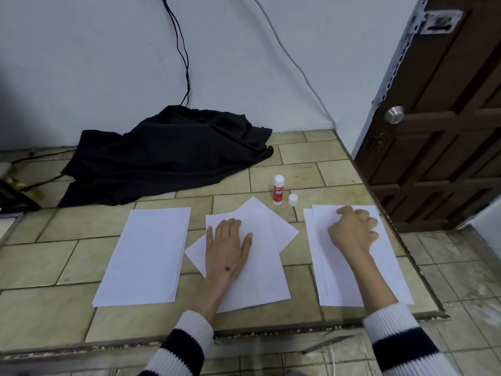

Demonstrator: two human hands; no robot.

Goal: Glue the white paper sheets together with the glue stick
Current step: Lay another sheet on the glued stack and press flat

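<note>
Middle sheets (260, 256) are pinned flat under the open left hand (226, 246). Right hand (352, 230), fingers curled, is pinching at the right stack (352, 267); only the top sheet should be peeled. Glue stick (278, 190) stands uncapped behind, cap (292, 200) beside.

paper sheets (146, 253) matt | cloth (168, 156) black fabric | doorknob (394, 114) shiny metal

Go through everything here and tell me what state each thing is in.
glue stick: upright, uncapped
cap: off, standing beside the stick
middle sheets: overlapped, crossed at an angle
left hand: flat on them
right hand: fingers curled on right stack
left stack: untouched
door: closed
</note>
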